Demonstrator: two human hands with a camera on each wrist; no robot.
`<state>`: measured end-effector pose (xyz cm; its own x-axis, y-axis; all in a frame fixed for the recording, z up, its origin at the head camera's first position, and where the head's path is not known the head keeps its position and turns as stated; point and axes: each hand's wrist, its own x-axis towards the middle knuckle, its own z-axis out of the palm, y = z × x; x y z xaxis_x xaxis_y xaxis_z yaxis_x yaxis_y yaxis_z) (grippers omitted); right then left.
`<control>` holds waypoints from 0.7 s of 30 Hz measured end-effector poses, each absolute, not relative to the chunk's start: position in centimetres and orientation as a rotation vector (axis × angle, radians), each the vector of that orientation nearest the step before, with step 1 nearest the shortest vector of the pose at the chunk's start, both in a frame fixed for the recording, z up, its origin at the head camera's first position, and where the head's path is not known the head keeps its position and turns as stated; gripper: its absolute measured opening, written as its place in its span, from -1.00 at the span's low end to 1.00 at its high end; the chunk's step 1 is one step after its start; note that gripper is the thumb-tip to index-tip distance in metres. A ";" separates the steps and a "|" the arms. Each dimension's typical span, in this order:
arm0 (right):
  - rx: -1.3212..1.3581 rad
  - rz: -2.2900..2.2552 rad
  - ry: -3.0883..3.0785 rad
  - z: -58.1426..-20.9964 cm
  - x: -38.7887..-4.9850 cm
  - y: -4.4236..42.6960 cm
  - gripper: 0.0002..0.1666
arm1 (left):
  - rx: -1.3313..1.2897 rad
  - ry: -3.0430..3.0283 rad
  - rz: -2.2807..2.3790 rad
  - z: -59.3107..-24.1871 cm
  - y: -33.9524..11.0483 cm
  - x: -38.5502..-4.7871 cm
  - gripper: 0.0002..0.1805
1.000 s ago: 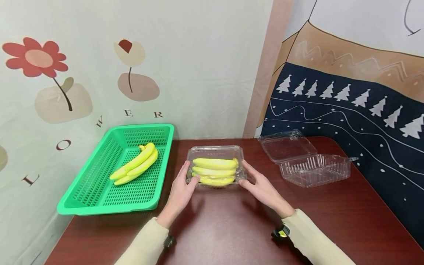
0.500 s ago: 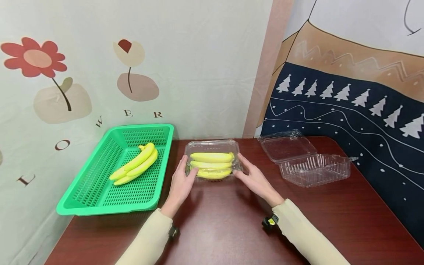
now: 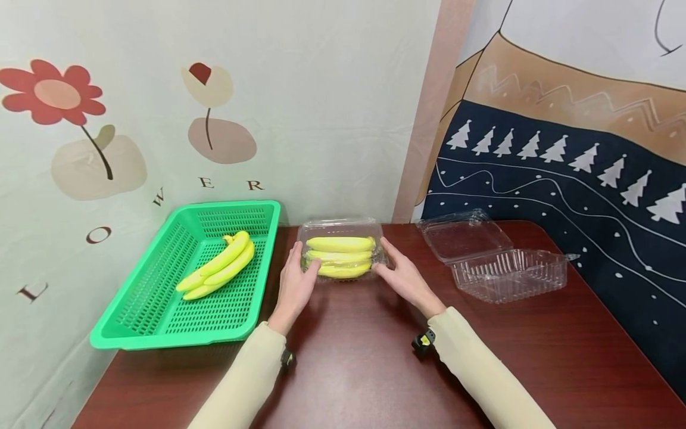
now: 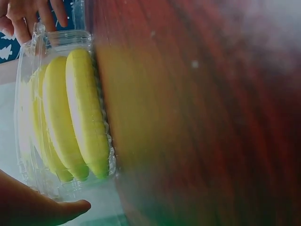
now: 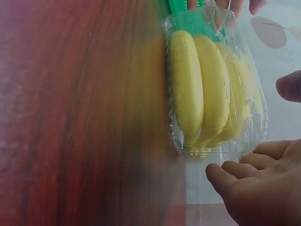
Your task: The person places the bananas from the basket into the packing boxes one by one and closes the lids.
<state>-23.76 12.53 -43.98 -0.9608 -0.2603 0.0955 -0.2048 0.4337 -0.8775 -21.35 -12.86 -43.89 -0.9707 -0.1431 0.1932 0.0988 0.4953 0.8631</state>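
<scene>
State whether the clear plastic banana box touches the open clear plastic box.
Apart: the head view shows reddish-brown table between the banana box and the open box.

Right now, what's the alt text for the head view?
A person's left hand and right hand flank a clear container of bananas. Left of it on the table, a green basket holds two bananas; right of it, a second clear container stands open.

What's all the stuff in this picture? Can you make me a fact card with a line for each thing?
Middle box: clear plastic, lid down
Inside it: yellow bananas, side by side
Left hand: at the box's left end
Right hand: at its right end
Basket: green, on the left, with more bananas
Spare box: clear, open, right side
Table: reddish brown
</scene>
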 end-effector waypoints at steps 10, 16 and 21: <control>-0.441 -1.604 2.632 -44.2 -24.5 12.1 -0.07 | 0.037 -2.491 -1.463 -44.2 -13.0 -22.3 -0.18; -0.450 -1.537 2.689 -44.0 -24.1 12.5 -0.05 | 0.039 -2.508 -1.453 -44.0 -13.0 -22.1 -0.14; -0.468 -1.484 2.743 -43.6 -23.3 13.5 -0.04 | -0.013 -2.510 -1.396 -43.8 -12.9 -21.7 -0.15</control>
